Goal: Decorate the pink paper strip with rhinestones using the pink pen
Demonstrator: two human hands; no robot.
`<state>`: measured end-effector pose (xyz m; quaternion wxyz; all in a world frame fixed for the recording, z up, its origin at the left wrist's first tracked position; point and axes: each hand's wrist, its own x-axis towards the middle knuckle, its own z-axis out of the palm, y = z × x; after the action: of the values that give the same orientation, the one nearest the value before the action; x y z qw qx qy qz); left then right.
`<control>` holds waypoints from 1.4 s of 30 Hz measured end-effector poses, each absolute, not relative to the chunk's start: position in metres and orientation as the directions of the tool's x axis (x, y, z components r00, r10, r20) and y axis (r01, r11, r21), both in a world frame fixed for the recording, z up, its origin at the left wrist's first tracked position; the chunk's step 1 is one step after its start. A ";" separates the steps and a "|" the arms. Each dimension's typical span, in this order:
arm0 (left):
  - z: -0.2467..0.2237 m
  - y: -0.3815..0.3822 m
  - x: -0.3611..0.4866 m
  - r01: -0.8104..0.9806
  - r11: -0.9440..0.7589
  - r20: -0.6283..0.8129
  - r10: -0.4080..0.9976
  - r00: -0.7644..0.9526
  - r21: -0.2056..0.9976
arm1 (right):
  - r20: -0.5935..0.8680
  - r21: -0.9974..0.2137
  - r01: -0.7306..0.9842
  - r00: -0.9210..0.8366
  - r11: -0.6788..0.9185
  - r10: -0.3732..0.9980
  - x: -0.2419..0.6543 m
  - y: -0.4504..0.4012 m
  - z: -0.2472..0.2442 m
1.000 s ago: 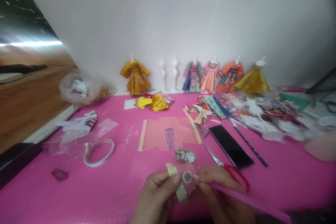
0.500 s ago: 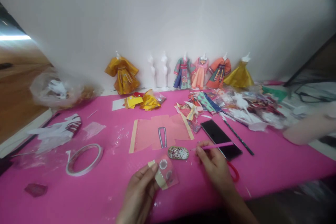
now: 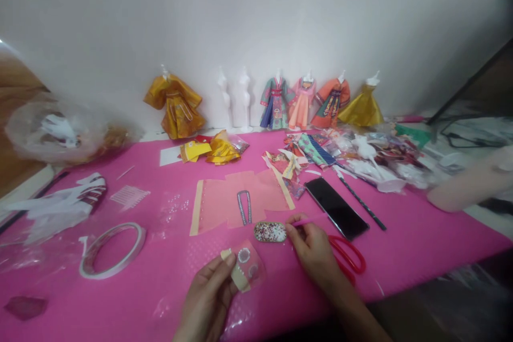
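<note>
A pink mat [image 3: 120, 299] is being spread under everything, and both hands are being held over its near edge. Far beyond the hands, along the wall, a row of dressed paper-doll stands [image 3: 304, 101] is being displayed, with an orange-robed one [image 3: 174, 104] set further to the left. Just past the fingertips of both hands, a flat pink paper garment piece [image 3: 224, 203] is being kept on the mat. To the far left of the left hand, a ring of tape [image 3: 110, 251] is lying. Beyond the right hand and slightly to its right, a black phone [image 3: 335, 207] is being left face up, and red-handled scissors [image 3: 348, 256] are lying just beside that hand on its right, partly hidden by it.

The left hand [image 3: 210, 299] is being closed in a pinch on a small pink paper piece [image 3: 246, 267], which is being held just above the mat, thumb on its tan strip. The right hand [image 3: 315, 251] is being closed around a thin pink stick [image 3: 300, 222], whose tip is being pointed at the bead tray [image 3: 271, 232] immediately to its left.
</note>
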<state>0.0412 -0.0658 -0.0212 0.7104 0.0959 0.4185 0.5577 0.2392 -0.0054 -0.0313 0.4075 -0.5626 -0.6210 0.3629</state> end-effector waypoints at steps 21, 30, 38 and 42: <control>-0.014 -0.062 0.043 -0.703 0.398 -0.522 0.852 0.045 0.589 | 0.074 -0.845 0.523 -0.097 0.115 0.992 0.234 0.000 -0.034; -0.014 -0.064 0.042 -0.714 0.408 -0.550 0.834 0.038 0.569 | 0.070 -0.840 0.529 -0.109 0.117 0.992 0.233 -0.001 -0.035; -0.015 -0.064 0.043 -0.726 0.397 -0.540 0.840 0.041 0.562 | 0.057 -0.841 0.532 -0.095 0.099 0.994 0.232 -0.002 -0.033; -0.014 -0.064 0.044 -0.714 0.397 -0.545 0.838 0.025 0.577 | 0.051 -0.843 0.530 -0.090 0.091 0.995 0.232 -0.003 -0.032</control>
<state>0.0442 -0.0636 -0.0139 0.7125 0.0710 0.4369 0.5445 0.2317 -0.0035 -0.0320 0.3411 -0.5820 -0.6551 0.3404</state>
